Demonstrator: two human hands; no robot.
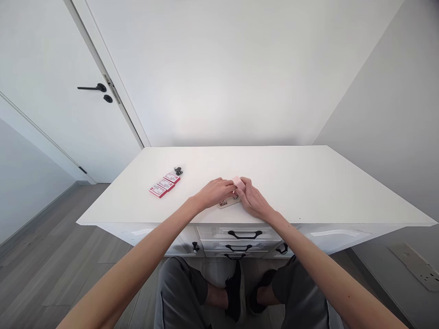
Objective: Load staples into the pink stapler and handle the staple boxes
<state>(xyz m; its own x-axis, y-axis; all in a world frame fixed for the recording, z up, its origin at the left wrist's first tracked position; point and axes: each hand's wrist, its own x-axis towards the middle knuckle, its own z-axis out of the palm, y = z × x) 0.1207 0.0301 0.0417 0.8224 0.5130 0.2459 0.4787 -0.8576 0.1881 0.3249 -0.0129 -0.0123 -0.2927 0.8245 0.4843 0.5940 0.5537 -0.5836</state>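
Note:
A small pale pink object is between my two hands above the white cabinet top; its exact kind does not show. My right hand curls its fingers and thumb around it from the right. From the left, my left hand has its fingers bent together against the pink object's near left edge. Under the hands lies a flat cream-coloured case or phone cover with dark patterned pictures on it, partly covered by my fingers.
Several red-and-white small boxes lie in a slanting row at the left of the top. Just behind them sits a small black clip-like item. Drawers with black handles are below the front edge. A white door stands at the left.

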